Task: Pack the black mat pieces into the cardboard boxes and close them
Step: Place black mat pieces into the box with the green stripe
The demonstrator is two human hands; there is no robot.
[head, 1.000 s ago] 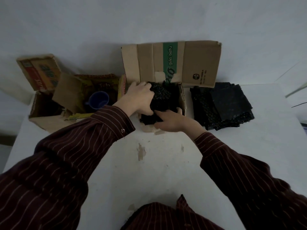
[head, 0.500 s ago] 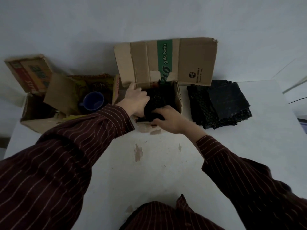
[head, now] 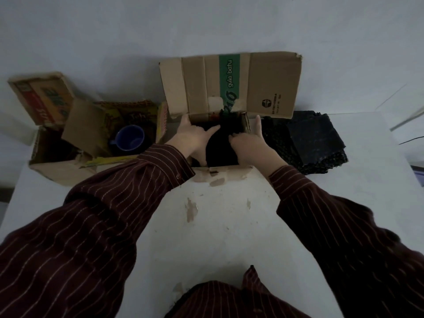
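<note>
An open cardboard box (head: 246, 167) with a green-striped raised flap stands at the table's back centre. Black mat pieces (head: 221, 149) fill it. My left hand (head: 195, 140) presses flat on the mat's left side, with one finger against the box's left wall. My right hand (head: 250, 144) presses on the mat's right side, with one finger straight along the right wall and the inner fingertips bent onto the mat. A stack of loose black mat pieces (head: 309, 143) lies on the table just right of the box.
A second open cardboard box (head: 57, 171) with yellow and red print stands at the back left, holding a blue cup (head: 129, 138). The white table (head: 218, 226) has chipped patches in front of the centre box. A wall rises close behind the boxes.
The mat has gone down deeper into the centre box. Both hands have moved apart to its left and right sides, and my right hand no longer grips its near edge.
</note>
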